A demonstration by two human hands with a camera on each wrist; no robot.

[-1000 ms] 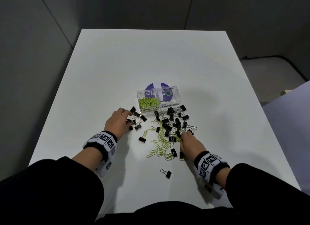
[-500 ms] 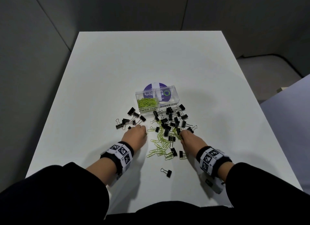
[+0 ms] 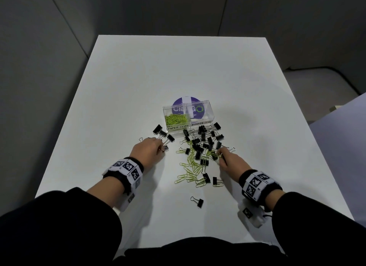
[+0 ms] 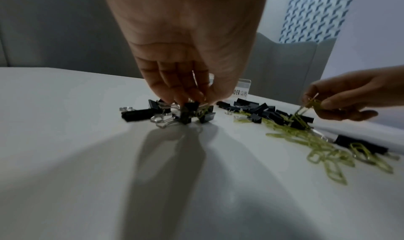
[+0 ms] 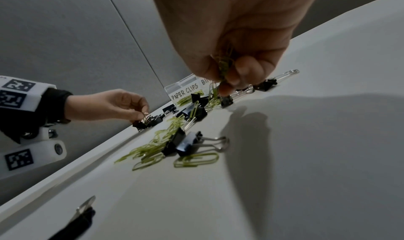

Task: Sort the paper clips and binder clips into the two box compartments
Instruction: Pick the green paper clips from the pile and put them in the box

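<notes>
Both hands down in the clip pile, picking green from black

My right hand (image 5: 231, 41) has its fingers (image 5: 247, 69) pinched on a small bunch of green paper clips (image 5: 223, 66), just above the mixed heap on the counter (image 3: 138, 77). My left hand (image 4: 186, 54) pinches at a little cluster of black binder clips (image 4: 188, 112) to the left, with what looks like a green clip caught in it. The clear box (image 3: 188, 115) stands just beyond the heap: its left compartment, marked PAPER CLIPS, already holds green ones, while the right one looks bare. I judge the paper clips light, springy and prone to snag, so I lift them by the loop end; the binder clips are stiff, best taken by the body or a wire handle.
</notes>
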